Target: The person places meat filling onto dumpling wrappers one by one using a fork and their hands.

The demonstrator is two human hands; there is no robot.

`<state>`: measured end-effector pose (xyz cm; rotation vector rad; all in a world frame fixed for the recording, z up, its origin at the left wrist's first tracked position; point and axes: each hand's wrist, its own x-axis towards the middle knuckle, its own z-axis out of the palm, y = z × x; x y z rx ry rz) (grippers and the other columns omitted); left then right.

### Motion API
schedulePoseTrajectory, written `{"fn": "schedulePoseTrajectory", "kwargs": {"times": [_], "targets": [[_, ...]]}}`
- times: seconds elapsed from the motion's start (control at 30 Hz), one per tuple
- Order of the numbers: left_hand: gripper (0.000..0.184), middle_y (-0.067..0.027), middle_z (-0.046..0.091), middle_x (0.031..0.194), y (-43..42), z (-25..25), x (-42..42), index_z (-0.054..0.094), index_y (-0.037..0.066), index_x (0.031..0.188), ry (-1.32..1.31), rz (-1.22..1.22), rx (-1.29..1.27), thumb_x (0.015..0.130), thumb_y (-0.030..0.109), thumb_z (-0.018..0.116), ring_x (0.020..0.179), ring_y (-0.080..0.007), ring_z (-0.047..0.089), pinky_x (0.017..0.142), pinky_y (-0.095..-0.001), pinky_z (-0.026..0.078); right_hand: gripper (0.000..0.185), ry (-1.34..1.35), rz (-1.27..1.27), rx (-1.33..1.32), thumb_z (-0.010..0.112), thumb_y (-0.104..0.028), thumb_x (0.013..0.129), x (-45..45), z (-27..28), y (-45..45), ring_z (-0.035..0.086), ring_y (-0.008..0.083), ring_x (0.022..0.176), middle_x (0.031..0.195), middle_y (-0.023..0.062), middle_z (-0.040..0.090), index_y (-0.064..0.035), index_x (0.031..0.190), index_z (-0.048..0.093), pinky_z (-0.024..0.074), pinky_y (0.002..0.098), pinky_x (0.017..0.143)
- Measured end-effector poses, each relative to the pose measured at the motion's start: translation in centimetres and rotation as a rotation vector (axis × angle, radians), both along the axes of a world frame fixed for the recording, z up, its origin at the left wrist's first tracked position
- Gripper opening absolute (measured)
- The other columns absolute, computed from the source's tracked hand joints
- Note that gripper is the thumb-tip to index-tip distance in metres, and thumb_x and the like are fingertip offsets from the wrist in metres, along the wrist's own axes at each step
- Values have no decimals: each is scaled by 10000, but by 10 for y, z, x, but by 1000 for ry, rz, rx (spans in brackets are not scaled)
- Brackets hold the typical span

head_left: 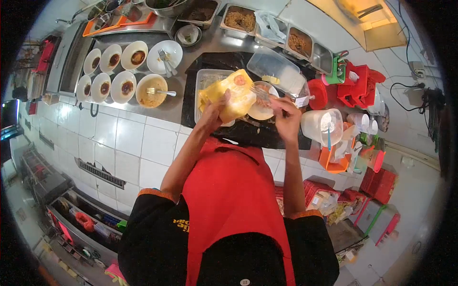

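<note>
My left hand is closed on a yellow square wrapper, which looks like a dumpling skin and may be a stack. A small pinkish dab of filling lies near its upper corner. Pinched in my right hand is a fork, its tines close to the wrapper's right edge. Under the fork stands a pale bowl with pinkish filling inside. Partly behind my left hand and the wrapper, a clear plastic container sits on the dark work surface.
Several bowls with dark sauce stand left, beside a bowl of yellowish mixture and a plate with forks. Metal food trays line the back. A clear plastic box, white tub and red baskets are right.
</note>
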<state>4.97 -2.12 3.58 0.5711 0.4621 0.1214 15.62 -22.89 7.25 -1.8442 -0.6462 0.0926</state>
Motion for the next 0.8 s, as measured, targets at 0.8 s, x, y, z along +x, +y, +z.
{"fn": "schedulePoseTrajectory", "kwargs": {"times": [0.8], "targets": [[646, -155, 578, 1234, 1, 14, 2, 392, 31, 1348, -3, -26, -167, 908, 442, 626, 1063, -271, 640, 834, -429, 578, 357, 87, 178, -88, 530, 182, 812, 3, 38, 21, 560, 106, 678, 957, 81, 646, -30, 1025, 725, 446, 215, 611]]}}
